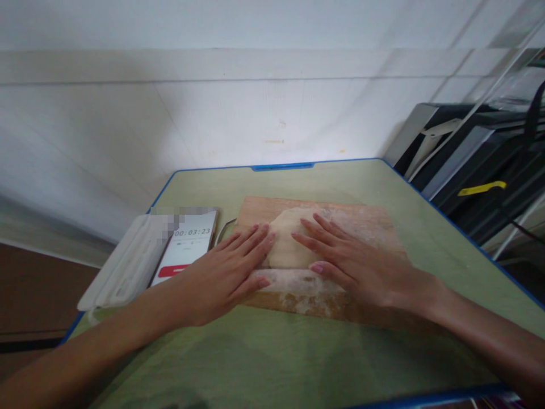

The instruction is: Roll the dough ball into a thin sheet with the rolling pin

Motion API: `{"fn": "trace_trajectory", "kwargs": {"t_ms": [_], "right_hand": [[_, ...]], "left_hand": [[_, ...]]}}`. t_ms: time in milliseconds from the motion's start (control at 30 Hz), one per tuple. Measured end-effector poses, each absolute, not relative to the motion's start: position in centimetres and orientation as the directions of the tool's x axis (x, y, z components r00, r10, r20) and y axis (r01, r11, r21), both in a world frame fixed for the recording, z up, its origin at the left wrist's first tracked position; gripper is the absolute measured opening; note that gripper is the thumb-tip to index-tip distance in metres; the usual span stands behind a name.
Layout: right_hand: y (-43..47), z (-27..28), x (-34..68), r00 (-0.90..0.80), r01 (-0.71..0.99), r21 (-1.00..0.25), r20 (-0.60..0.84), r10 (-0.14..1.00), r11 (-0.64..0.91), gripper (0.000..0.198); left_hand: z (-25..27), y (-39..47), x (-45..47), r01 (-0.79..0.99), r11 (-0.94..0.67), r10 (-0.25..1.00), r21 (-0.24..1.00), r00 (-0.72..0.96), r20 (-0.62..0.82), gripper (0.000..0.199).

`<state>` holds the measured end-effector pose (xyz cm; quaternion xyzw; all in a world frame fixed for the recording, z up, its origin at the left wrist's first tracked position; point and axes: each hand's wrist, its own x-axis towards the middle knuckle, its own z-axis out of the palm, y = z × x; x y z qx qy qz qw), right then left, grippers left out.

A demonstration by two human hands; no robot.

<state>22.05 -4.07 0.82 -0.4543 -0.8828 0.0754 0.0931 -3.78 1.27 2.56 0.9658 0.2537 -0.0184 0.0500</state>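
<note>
A flat piece of pale dough [286, 238] lies on a floured wooden board [357, 213]. My left hand [234, 264] is stretched flat at the dough's left side, its fingertips at the dough's edge. From the right, my right hand [344, 255] reaches over the dough with its fingers spread. A straight, flour-dusted band [293, 279] runs between my palms along the dough's near edge; it looks like a rolling pin, but my hands hide its ends. Neither hand is closed round anything.
Left of the board, a phone [187, 244] showing a timer rests against a white plastic case [123, 261]. The green table [200, 187] has a blue rim. Behind it stands a white wall [255, 113]; dark flat panels [468, 153] lean at the right.
</note>
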Motion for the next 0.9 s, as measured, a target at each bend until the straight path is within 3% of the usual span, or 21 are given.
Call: {"fn": "trace_trajectory", "kwargs": {"t_ms": [267,500,700,900], "right_hand": [[-4.9,1.5,21.3,-0.649,0.752,-0.102,0.061,0.758,0.652,0.061],[-5.3,1.5,21.7,-0.715,0.682,-0.172,0.052,0.697,0.711,0.077],[-5.7,1.3,22.0,-0.742,0.646,-0.254,0.010,0.670,0.720,0.076],[-6.2,1.2,22.1,-0.745,0.643,-0.182,0.077,0.663,0.744,0.078]], "left_hand": [[2.9,0.6,-3.9,0.407,-0.908,0.401,0.101,0.913,-0.080,0.059],[3.2,-0.1,-4.1,0.407,-0.902,0.395,0.141,0.912,-0.107,0.061],[3.3,0.2,-4.8,0.376,-0.917,0.357,0.135,0.923,-0.145,0.063],[3.5,1.0,-4.5,0.323,-0.944,0.310,0.071,0.939,-0.150,0.054]]}}
